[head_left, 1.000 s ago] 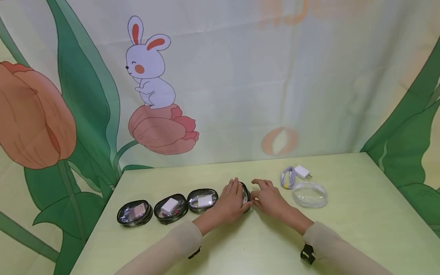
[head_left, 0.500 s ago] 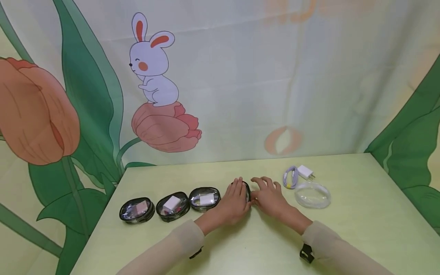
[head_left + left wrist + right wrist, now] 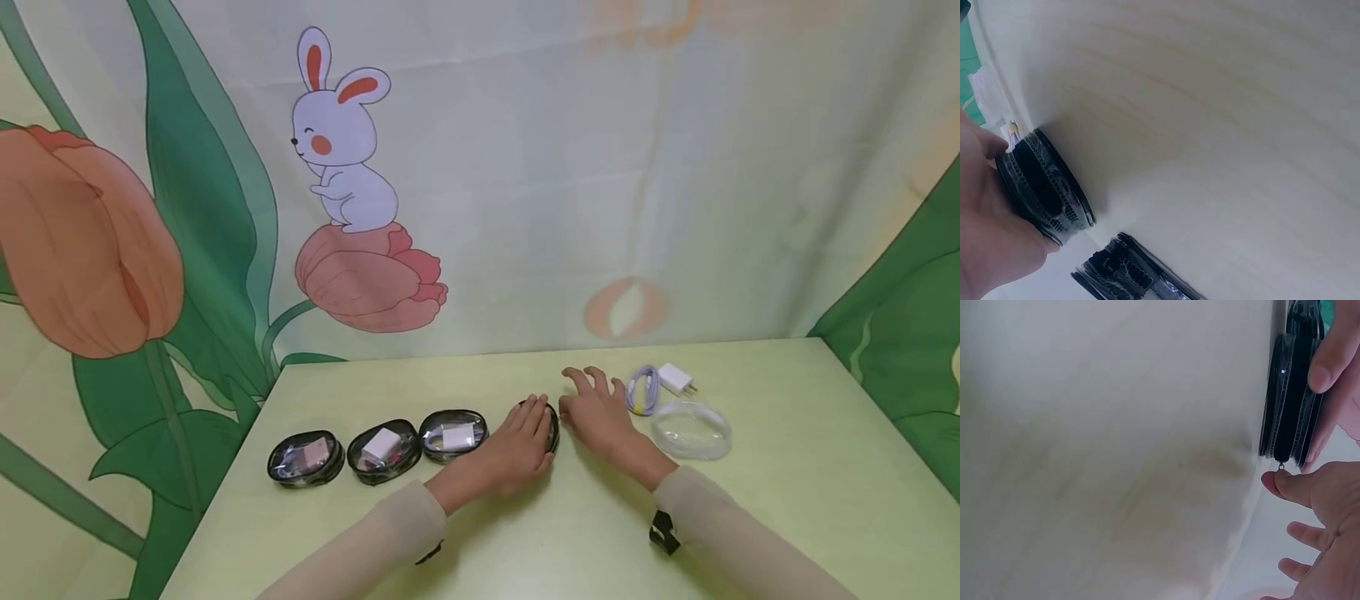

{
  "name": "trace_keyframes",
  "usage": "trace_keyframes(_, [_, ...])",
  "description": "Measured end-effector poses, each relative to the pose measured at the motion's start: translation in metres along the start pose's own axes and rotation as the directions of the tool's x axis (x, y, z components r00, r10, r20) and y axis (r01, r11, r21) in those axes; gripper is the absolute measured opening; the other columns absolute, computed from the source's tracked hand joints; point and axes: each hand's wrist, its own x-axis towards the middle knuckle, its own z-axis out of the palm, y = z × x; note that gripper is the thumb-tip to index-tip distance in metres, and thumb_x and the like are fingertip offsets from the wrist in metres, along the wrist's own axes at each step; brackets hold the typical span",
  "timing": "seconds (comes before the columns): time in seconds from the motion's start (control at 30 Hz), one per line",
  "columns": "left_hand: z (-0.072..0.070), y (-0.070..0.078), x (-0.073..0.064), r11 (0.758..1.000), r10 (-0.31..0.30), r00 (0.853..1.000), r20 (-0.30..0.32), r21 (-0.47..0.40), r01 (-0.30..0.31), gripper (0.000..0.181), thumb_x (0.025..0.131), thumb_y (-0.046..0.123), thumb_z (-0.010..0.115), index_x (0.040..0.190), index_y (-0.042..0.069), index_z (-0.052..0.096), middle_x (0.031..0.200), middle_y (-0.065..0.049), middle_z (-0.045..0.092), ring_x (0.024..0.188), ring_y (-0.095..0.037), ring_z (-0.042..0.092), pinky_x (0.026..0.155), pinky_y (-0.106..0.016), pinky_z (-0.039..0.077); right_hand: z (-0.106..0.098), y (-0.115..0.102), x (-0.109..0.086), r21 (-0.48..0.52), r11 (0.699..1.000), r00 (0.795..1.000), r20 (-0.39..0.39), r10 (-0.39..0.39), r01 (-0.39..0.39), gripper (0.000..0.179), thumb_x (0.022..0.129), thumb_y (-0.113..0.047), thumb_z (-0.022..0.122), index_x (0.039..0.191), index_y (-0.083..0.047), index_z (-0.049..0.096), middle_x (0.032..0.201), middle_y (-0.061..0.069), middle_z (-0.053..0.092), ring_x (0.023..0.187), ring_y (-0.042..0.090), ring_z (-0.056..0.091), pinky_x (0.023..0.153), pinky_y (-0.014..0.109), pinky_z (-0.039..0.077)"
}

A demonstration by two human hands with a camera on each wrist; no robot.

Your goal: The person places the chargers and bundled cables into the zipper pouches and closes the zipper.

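An oval clear pouch with black trim [image 3: 554,429] lies on the table beneath my left hand [image 3: 517,446]. That hand rests over its top with the fingers straight, and the thumb [image 3: 1320,377] touches the zippered side in the right wrist view. At the pouch's far right edge, my right hand [image 3: 598,423] pinches the small zipper pull [image 3: 1281,467] between thumb and forefinger, its other fingers spread apart. The left wrist view shows the pouch's black zipper band [image 3: 1041,181] from the side. What the pouch contains is hidden by my left hand.
Left of my hands stand three similar pouches [image 3: 453,435] in a row, with white or pinkish plug adapters visible inside. To the right lie a coiled lilac cable [image 3: 642,390], a white plug adapter [image 3: 677,379] and a clear oval pouch [image 3: 691,430]. A printed cloth [image 3: 517,208] hangs behind the table.
My right hand has moved away from me along the pouch's right edge, drawing the zipper pull. The left hand stays on the pouch. The whole head view has shifted slightly.
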Motion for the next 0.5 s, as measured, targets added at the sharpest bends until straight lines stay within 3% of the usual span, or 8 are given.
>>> trace_keyframes(0.2, [-0.005,-0.002,-0.001,0.997,0.061,0.998,0.017,0.048,-0.062,0.063,0.111,0.035,0.03,0.161,-0.002,0.018,0.169,-0.019,0.005,0.156,-0.033,0.005,0.125,-0.042,0.011,0.002,0.006,0.004,0.019,1.0,1.0,0.018,0.011,-0.011,0.006,0.091,-0.02,0.076,0.086,-0.022,0.076,0.149,0.011,0.049,0.136,0.045,0.04,0.098,0.072,0.038])
trace_keyframes(0.37, [-0.009,-0.007,-0.001,0.996,0.048,0.999,-0.014,-0.072,-0.049,0.059,0.11,0.026,0.035,0.16,-0.001,0.02,0.168,-0.02,0.01,0.156,-0.034,0.009,0.125,-0.043,0.014,-0.007,0.003,-0.005,0.062,0.997,0.996,0.079,0.035,-0.04,0.009,0.092,-0.018,0.075,0.085,-0.022,0.076,0.149,0.012,0.049,0.134,0.047,0.041,0.095,0.07,0.042])
trace_keyframes(0.5, [-0.009,-0.01,0.003,0.989,0.022,0.999,-0.044,-0.144,-0.028,0.061,0.111,0.033,0.038,0.16,-0.001,0.023,0.167,-0.019,0.016,0.155,-0.033,0.014,0.124,-0.043,0.018,-0.012,-0.003,-0.015,0.129,0.991,0.992,0.122,0.024,-0.04,0.004,0.092,-0.022,0.076,0.089,-0.02,0.078,0.148,0.014,0.049,0.133,0.05,0.041,0.092,0.07,0.043])
